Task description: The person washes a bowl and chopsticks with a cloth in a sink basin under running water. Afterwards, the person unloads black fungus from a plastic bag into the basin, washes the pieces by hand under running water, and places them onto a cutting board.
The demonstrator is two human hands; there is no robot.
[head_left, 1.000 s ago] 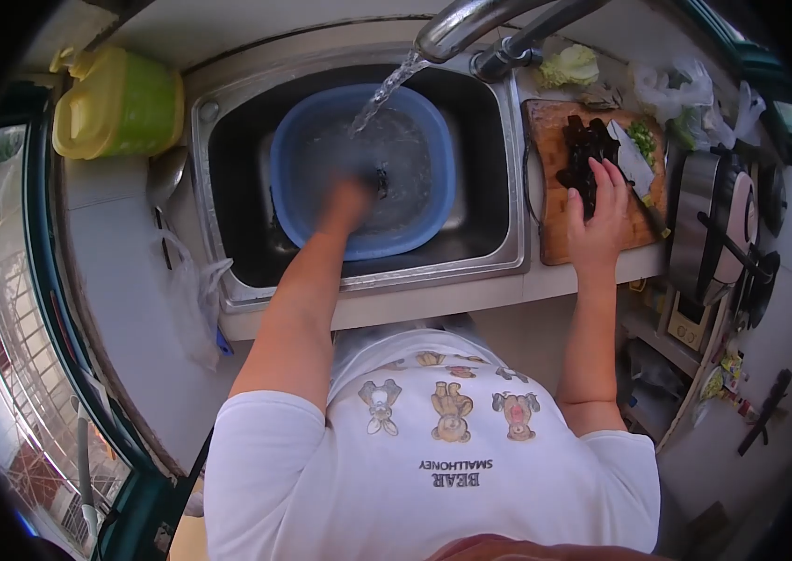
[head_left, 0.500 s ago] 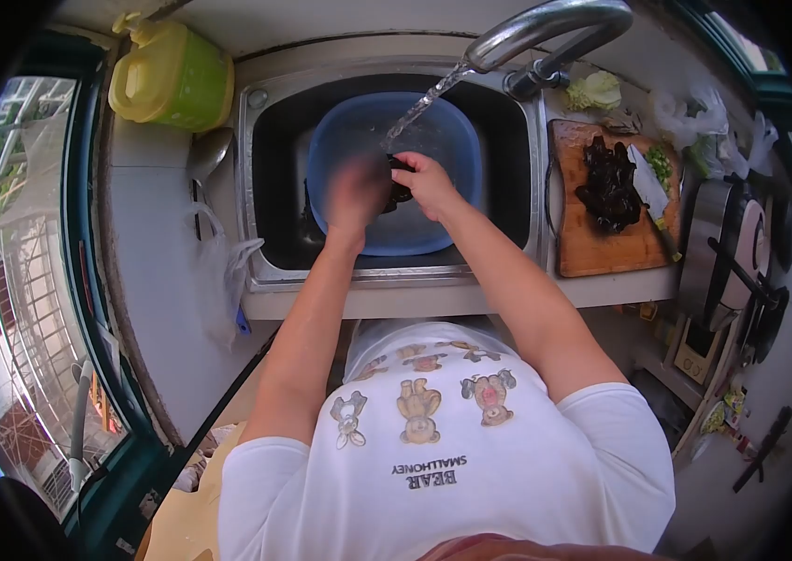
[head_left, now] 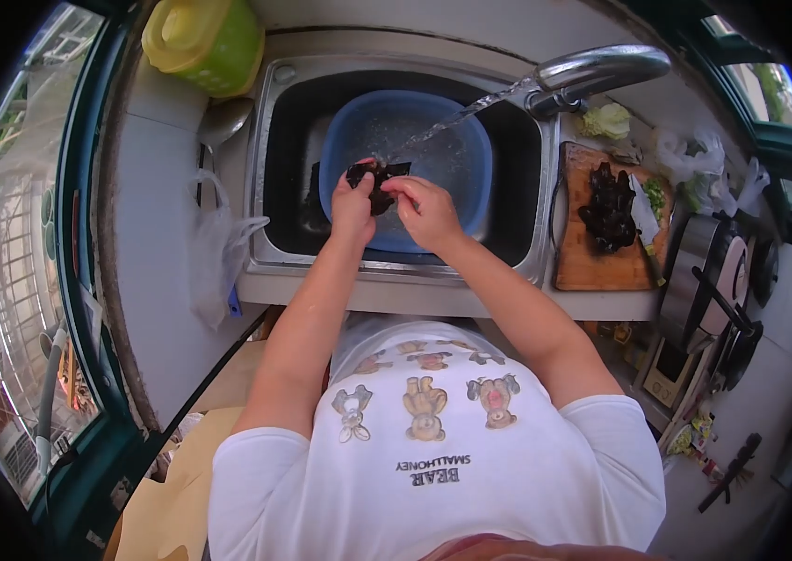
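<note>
Over a blue basin (head_left: 483, 178) in the sink, my left hand (head_left: 352, 211) grips a dark, glossy, ragged piece of wood ear mushroom (head_left: 381, 184). My right hand (head_left: 425, 216) pinches the same piece at its right side. Water from the curved tap (head_left: 602, 65) runs into the basin, which holds clear water. On a wooden cutting board (head_left: 592, 271) to the right lies a pile of similar dark pieces (head_left: 608, 210), beside a knife (head_left: 644, 215) and some chopped greens (head_left: 655, 196).
The steel sink (head_left: 256, 187) surrounds the basin. A yellow-green jug (head_left: 218, 47) and a ladle (head_left: 226, 120) are at the left, with a plastic bag (head_left: 214, 252) nearer me. Leafy cabbage (head_left: 606, 121) sits behind the board. A rice cooker (head_left: 705, 266) stands at the far right.
My left hand, blurred before, is now sharp, and the wood ear mushroom shows more fully between both hands. The whole view has shifted and turned slightly.
</note>
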